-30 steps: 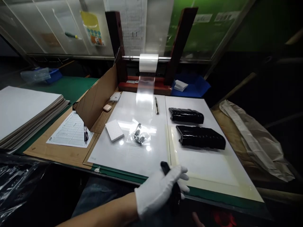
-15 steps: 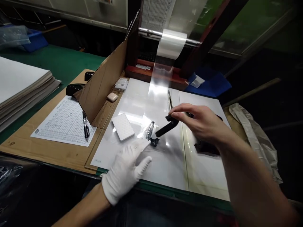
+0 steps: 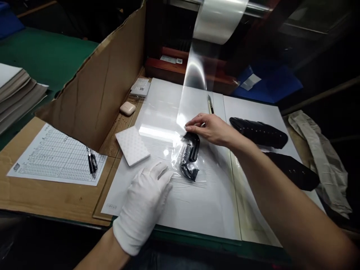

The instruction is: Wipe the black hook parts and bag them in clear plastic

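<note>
My left hand, in a white glove, rests on the white work surface with its fingers loosely spread and nothing in it. My right hand is bare; its thumb and fingertips are pinched at the clear plastic film. Just under those fingertips lies a glossy black curved piece. Beside it, closer to me, a second black curved piece is covered in shiny film. Left of the pieces is a white patterned pad, near my gloved fingers.
A film roll hangs on a metal bar above. A cardboard divider stands at left, by a small pale case, a printed form and pens. A craft knife and black long parts lie right.
The black curved piece that my right hand held now lies beside the other one. My right hand has moved left to the film. The camera view has moved closer.
</note>
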